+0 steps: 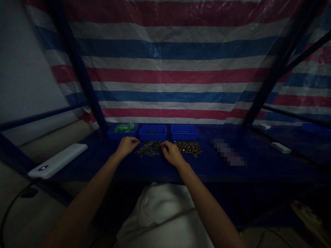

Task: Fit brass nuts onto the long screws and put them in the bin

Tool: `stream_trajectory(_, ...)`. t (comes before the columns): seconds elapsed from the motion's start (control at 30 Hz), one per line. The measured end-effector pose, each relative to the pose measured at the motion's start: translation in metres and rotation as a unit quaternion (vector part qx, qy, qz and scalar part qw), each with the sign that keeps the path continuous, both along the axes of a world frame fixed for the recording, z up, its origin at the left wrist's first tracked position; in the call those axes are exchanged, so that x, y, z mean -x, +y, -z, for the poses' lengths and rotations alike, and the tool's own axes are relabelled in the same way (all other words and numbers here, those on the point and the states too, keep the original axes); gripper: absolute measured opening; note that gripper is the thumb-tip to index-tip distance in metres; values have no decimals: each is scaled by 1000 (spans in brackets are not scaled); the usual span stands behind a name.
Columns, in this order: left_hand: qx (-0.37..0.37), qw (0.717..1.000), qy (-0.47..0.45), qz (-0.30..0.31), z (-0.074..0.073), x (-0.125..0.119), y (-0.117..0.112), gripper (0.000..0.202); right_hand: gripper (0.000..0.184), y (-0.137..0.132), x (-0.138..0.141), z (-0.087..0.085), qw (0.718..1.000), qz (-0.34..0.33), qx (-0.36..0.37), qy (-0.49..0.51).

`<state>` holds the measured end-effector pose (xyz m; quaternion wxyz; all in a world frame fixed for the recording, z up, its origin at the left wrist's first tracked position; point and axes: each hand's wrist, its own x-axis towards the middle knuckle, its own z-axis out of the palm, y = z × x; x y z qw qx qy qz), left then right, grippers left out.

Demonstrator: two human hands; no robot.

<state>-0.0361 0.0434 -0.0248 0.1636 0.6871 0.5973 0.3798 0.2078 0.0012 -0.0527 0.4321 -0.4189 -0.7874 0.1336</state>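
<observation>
My left hand (127, 146) is at the left edge of a pile of long, thin metal screws (148, 148), thumb and fingertips pinched together. What it holds, if anything, is too small and dark to make out. My right hand (172, 153) is between that pile and a heap of small brass-coloured metal pieces (190, 148). Its fingers are also closed in a pinch by the right end of the screws, and their contents cannot be made out. Both piles lie on a dark blue table (155, 168).
Behind the piles stand three blue bins: one with green plastic packets (125, 127), a middle bin (153, 137) with some small dark pieces, and a right bin (184, 137). A long white device (60, 160) lies left, a white box (281, 147) right. Blue posts (82, 69) frame the table.
</observation>
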Motion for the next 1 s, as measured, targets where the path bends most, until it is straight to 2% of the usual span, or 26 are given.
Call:
stream_trajectory(0.1, 0, 996, 91, -11, -1, 8, -1, 5, 20, 0, 0, 0, 1000, -1, -3, -1)
stream_trajectory(0.23, 21, 972, 228, -53, -6, 15, -6, 9, 21, 0, 0, 0, 1000, -7, 1, 1)
stream_trajectory(0.33, 23, 962, 255, -92, -11, 16, -10, 13, 21, 0, 0, 0, 1000, -6, 1, 4)
stream_trajectory(0.4, 18, 968, 225, -106, -15, 16, -11, 15, 21, 0, 0, 0, 1000, -5, -1, 5)
stream_trajectory(0.47, 14, 982, 155, -111, -18, 13, -12, 15, 21, 1, 0, 0, 1000, -5, -2, 4)
stream_trajectory(0.57, 32, 995, -23, -88, -22, 1, -13, 16, 20, 2, 0, 1, 1000, -1, -7, -1)
stream_trajectory(0.63, 45, 983, -166, -71, -24, -12, -16, 17, 20, 3, 0, 2, 1000, 1, -6, -1)
stream_trajectory(0.73, 86, 928, -359, -41, -27, -35, -25, 18, 20, 4, 0, 3, 1000, 1, 1, 4)
stream_trajectory(0.83, 125, 821, -554, 64, -27, -55, -40, 16, 20, 4, 0, 4, 1000, -2, 2, 4)
stream_trajectory(0.93, 112, 720, -663, 170, -20, -69, -56, 13, 20, 3, 0, 3, 1000, -2, 1, 1)
stream_trajectory(1.0, 90, 678, -696, 217, -13, -75, -64, 14, 21, 2, 0, 2, 1000, -2, 0, -1)
